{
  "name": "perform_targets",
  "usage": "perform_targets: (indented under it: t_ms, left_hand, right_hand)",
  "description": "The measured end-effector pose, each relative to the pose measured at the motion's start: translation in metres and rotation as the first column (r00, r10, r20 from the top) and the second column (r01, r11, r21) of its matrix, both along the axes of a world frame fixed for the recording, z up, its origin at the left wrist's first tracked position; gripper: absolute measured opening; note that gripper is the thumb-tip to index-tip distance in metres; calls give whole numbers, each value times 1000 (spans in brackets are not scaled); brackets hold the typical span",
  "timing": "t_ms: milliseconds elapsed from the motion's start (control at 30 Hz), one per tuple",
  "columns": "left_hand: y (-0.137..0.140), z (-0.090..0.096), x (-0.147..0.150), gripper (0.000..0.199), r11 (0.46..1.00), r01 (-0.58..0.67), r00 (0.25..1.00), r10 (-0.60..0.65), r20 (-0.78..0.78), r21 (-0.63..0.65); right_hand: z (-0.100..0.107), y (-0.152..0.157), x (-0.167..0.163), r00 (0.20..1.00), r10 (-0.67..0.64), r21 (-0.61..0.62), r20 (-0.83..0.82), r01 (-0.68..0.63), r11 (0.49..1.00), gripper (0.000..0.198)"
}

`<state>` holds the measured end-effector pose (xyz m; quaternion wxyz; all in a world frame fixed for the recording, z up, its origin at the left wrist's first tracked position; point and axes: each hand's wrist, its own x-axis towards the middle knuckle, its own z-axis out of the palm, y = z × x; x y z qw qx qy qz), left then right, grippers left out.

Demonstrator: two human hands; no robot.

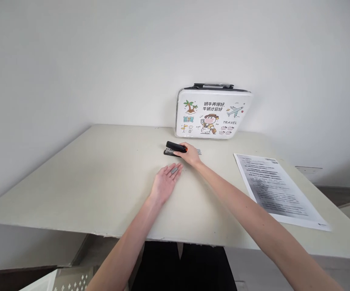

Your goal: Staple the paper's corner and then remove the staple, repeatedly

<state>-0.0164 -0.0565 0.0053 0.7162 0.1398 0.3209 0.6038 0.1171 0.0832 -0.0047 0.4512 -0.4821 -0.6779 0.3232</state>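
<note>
A small strip of silver staples (174, 170) rests on the fingers of my left hand (164, 184), which is palm up with the fingers stretched out. Just beyond it, my right hand (190, 154) is closed around the rear end of a black stapler (175, 147). The stapler lies on the table with its front end pointing left. A bit of red shows on it beside my fingers. More silver staple strips (199, 152) lie on the table right behind my right hand, partly hidden by it.
A white case with cartoon prints (214, 115) stands against the wall at the back of the pale table (102, 173). To the right lies a printed sheet of paper (278, 190). Below the front edge, at lower left, is a white perforated basket (74, 281).
</note>
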Motion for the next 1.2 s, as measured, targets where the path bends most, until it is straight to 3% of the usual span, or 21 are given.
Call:
perform_targets:
  t_ms: [100,167,233,367,500,667,833,933,1033,1100,1200]
  left_hand:
    - [0,0,0,31,1000,21,1000,-21,-11,10]
    - [2,-1,0,32,999,27,999,-27,-26,19]
    - [4,-2,0,30,999,33,999,-32,-30,19]
    - [6,0,0,30,993,115,993,-115,-16,-3]
    - [1,11,0,45,962,272,962,-271,-21,40]
    - [-6,24,7,69,867,497,860,-486,-157,39]
    - [-7,24,12,59,854,520,812,-487,-321,18]
    - [-5,22,11,54,853,521,801,-484,-352,11]
    - [-3,21,10,51,850,527,788,-485,-379,7]
    - [-1,20,10,49,854,521,784,-475,-399,7]
    - [0,20,9,45,867,499,788,-451,-420,5]
  right_hand:
    - [8,-20,9,999,4,159,41,-11,987,30]
    - [15,-42,19,993,20,342,112,-58,938,26]
    - [20,-64,30,970,90,449,227,-187,874,24]
    - [22,-93,43,854,184,439,487,-422,793,21]
    - [18,-110,53,848,122,461,516,-395,795,17]
    - [17,-134,104,897,-18,513,442,-237,825,18]
    - [4,-142,232,853,-355,471,383,151,869,28]
    - [-10,-142,317,710,-571,387,411,431,815,36]
    - [-26,-141,381,565,-669,300,483,610,733,35]
    - [-34,-138,407,514,-680,246,522,673,698,34]
    - [-40,-132,424,512,-679,213,525,694,688,35]
